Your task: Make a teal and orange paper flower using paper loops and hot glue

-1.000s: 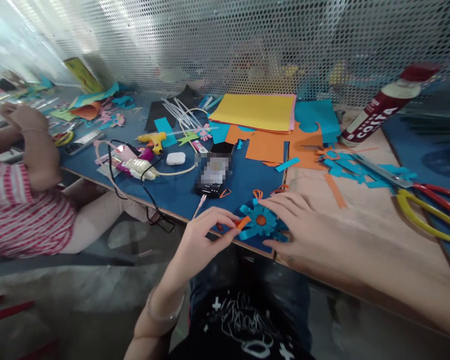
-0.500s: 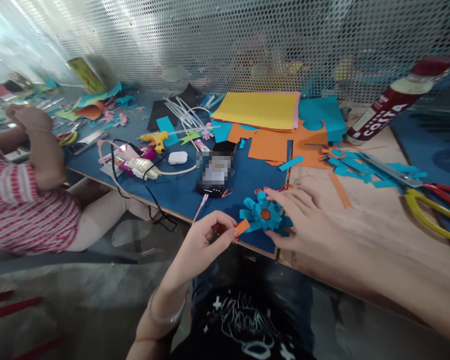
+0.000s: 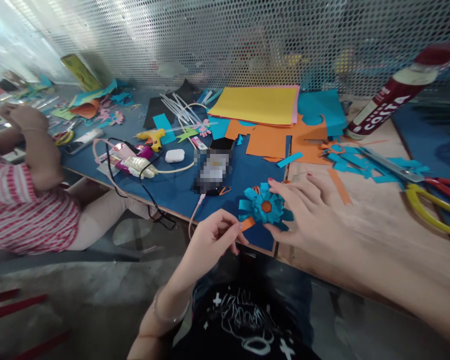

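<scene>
Near the table's front edge lies a blue paper flower with layered petals and an orange centre. My right hand has thumb and index finger at the flower's right side, holding it between them, while the other fingers are spread. A small orange paper strip is pinched between thumb and fingers of my left hand, just left of and below the flower. Part of the flower's right side is hidden behind my right fingers.
Beyond the hands lie a phone on a cable, a white earbud case, a yellow glue gun and paper sheets. Scissors, blue scraps and a tilted bottle are right. A person sits left.
The view has shifted slightly. The flower has tipped and turned a little under my right fingers, and the orange strip in my left hand now lies closer to level.
</scene>
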{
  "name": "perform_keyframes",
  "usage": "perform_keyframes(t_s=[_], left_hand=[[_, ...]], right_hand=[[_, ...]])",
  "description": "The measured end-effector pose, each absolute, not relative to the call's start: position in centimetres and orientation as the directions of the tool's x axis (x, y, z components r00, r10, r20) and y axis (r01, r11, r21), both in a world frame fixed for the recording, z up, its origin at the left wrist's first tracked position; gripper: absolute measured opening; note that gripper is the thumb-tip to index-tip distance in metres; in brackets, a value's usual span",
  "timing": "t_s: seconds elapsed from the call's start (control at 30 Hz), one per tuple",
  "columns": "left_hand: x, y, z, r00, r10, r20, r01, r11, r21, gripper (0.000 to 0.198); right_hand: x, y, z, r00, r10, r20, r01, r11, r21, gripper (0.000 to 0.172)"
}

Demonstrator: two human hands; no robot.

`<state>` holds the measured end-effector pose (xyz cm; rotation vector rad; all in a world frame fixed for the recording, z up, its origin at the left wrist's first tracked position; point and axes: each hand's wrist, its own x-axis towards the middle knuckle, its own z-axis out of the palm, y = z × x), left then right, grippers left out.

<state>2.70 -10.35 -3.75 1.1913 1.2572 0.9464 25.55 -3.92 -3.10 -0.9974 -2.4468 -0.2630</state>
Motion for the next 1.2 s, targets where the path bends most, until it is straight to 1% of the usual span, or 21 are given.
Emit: perform_keyframes(t_s=[0.13,0.37,0.63,0.8,1.2], left_hand=[[2.9,-10.5,-3.8,0.1,0.976,-0.194,0.088,0.185,0.979,0.018],[3.3,-10.5,-3.9,0.074,0.974,-0.214,0.118,0.204,0.972,0.024],[3.9,-10.4,-4.3,0.076,0.974,-0.211,0.1,0.203,0.974,0.028],[4.2,-10.2,-4.4,0.069,0.979,-0.189,0.093,0.183,0.979,0.024],[3.3,-11.2,-4.3,0.085,0.975,-0.208,0.108,0.198,0.974,0.019]], right_hand=[[25.4,-4.1,-3.0,-0.63,0.595,0.499,0.7,0.713,0.033,0.084],[25.2,-4.6,-2.4,-0.611,0.605,0.511,0.718,0.696,0.034,0.078],[25.3,-4.6,-2.5,-0.593,0.613,0.523,0.729,0.684,0.025,0.079],[25.3,-4.5,-2.7,-0.587,0.621,0.519,0.733,0.68,0.018,0.081],[24.9,-4.8,-3.7,-0.575,0.636,0.515,0.734,0.678,-0.017,0.073]])
